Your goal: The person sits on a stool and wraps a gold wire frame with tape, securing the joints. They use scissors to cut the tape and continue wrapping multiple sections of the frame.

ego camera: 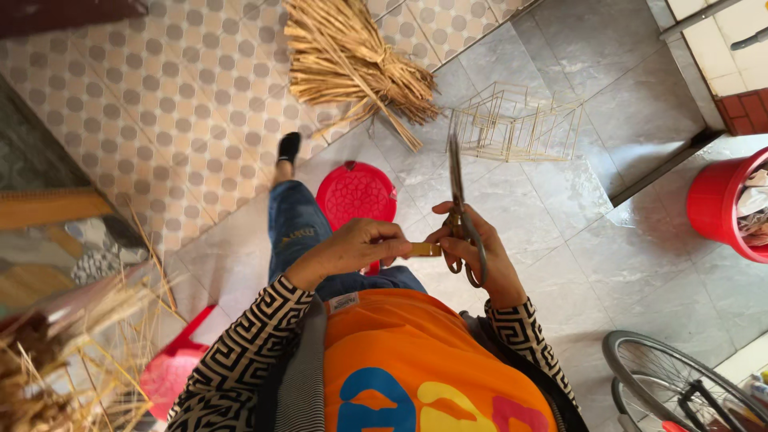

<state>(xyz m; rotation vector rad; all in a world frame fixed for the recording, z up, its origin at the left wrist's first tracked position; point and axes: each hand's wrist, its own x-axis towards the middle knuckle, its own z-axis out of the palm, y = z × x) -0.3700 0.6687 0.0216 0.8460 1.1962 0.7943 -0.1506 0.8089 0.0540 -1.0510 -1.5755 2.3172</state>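
Note:
My right hand grips a pair of long metal scissors, blades pointing away from me, its fingers through the handle loops. My left hand pinches a short flat yellowish strip and holds it against the scissors near their pivot. Both hands meet above my lap, over my orange shirt and my jeans-clad left leg, which stretches out ahead.
A bundle of dried straw-coloured stalks lies on the floor ahead, next to a small open frame of thin sticks. A red round stool sits under my leg. A red bucket is on the right, a bicycle wheel at lower right, loose stalks at lower left.

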